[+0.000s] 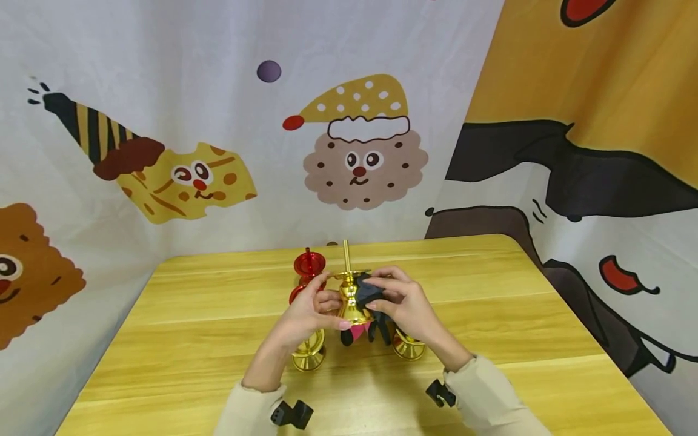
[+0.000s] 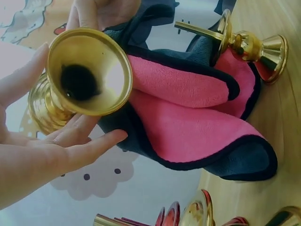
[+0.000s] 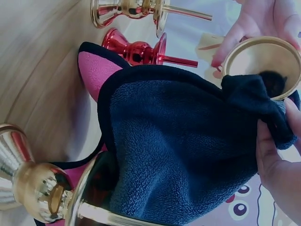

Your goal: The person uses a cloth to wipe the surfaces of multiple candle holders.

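My left hand [image 1: 305, 312] grips a gold candlestick [image 1: 349, 295] above the table, its thin stem pointing up in the head view. The left wrist view looks into its hollow base [image 2: 110, 70], which has a dark spot inside. Between the fingers and thumb of my right hand [image 1: 406, 303] is a bunched cloth [image 3: 155, 136], dark blue-grey on one face and pink on the other with black edging. Part of the cloth lies against the candlestick's side and touches the base rim; the rest hangs toward the table.
Two red candlesticks [image 1: 309, 264] stand behind my left hand. A gold candlestick [image 1: 309, 353] stands near my left wrist, and another gold candlestick [image 1: 408, 348] stands below my right hand. The wooden table [image 1: 218, 315] backs onto a printed curtain [image 1: 218, 72].
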Demonstrator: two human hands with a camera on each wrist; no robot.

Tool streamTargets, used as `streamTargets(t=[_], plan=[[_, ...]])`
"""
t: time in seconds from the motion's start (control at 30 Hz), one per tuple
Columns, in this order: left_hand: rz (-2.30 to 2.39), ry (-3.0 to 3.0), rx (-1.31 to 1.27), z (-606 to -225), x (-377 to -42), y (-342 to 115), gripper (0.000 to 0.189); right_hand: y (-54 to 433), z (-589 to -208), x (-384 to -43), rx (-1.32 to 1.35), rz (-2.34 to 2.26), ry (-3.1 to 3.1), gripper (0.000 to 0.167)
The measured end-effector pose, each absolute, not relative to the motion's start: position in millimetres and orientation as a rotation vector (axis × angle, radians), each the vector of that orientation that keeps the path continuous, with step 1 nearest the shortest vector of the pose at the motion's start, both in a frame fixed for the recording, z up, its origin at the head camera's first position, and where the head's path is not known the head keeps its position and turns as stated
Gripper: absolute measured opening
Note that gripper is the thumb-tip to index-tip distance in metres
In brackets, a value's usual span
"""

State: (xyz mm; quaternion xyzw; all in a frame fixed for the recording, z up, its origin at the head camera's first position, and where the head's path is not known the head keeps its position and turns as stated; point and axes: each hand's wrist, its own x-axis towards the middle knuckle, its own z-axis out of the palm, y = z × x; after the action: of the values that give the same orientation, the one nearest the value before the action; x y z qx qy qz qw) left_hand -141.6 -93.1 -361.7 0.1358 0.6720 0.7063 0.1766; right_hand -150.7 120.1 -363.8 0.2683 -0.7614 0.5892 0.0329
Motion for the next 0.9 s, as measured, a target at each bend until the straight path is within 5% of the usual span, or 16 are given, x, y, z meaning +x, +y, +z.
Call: streamTargets(t=[0.4, 0.9], plan=[[2.125, 1.896, 0.199, -355.3, -150.6, -94.8, 0.048, 117.3, -365.8, -150.6, 0.907, 1.649, -2.382, 0.031], [2.206, 1.775, 0.275, -348.8, -153.6, -98.5, 0.061, 123.2, -353.7, -162.2, 0.946, 1.436, -2.43, 0.03]])
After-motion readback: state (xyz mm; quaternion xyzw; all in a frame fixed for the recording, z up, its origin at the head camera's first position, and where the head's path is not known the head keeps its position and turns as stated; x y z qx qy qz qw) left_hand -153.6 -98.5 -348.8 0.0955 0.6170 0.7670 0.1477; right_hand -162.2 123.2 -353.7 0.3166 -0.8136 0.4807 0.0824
